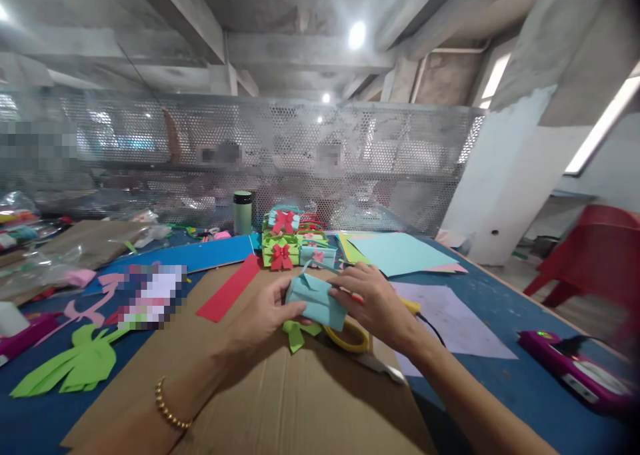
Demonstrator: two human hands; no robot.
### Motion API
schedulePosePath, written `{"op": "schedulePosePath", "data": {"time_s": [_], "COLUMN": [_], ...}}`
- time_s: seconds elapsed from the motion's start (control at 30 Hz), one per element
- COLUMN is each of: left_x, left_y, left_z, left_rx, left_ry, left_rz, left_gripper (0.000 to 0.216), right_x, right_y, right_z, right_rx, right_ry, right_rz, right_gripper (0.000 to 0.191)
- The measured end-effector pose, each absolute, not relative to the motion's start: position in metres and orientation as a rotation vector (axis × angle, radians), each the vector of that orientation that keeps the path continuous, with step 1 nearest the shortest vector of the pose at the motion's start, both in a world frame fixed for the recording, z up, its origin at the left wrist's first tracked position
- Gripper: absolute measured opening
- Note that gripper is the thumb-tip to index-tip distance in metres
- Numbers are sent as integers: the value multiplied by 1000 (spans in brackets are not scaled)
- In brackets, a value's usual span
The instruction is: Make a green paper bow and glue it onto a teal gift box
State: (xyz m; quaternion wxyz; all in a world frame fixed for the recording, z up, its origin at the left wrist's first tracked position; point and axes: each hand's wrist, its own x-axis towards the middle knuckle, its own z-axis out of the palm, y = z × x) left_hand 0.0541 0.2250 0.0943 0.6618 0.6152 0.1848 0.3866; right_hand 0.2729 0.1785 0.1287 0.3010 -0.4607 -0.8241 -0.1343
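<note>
A small light-blue paper bag (320, 303) with a thin strip handle is held above the cardboard sheet (240, 388). My left hand (277, 305) is closed on its left side, thumb across the front. My right hand (373, 302) grips the bag's right edge and top flap, fingers bent over it. Below the bag lies a green paper bow (296, 337), partly covered. Yellow-handled scissors (350, 340) rest on the cardboard under my right hand. To the left is a red paper strip (231, 287).
Finished-looking paper bags with bows (281, 252) are stacked behind, beside a green tumbler (243, 213). Coloured paper sheets (405, 252) and a lilac sheet (455, 318) lie right. Green paper cutouts (75, 362) are left; a magenta device (575, 372) sits far right.
</note>
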Motion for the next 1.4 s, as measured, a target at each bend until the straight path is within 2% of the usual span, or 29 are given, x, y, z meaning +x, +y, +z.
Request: {"op": "schedulePosePath", "data": {"time_s": [0.2,0.43,0.6,1.0,1.4], "left_x": [56,60,60,57,59], "left_y": [226,229,230,231,230], "left_z": [90,75,68,73,74], "left_rx": [1414,1452,1518,1639,1596], "left_ry": [453,437,442,465,512], "left_rz": [859,872,853,863,916], "left_gripper": [41,42,40,36,41], "right_x": [276,269,263,258,261], "right_y": [178,176,172,168,166], "right_z": [121,118,115,109,104], "right_rx": [-1231,-1265,-1282,-1230,-1152], "right_ry": [-2136,-2184,-2175,-2170,-2198], "right_rz": [-262,-488,-595,-387,-437], "right_gripper": [19,33,29,12,22]}}
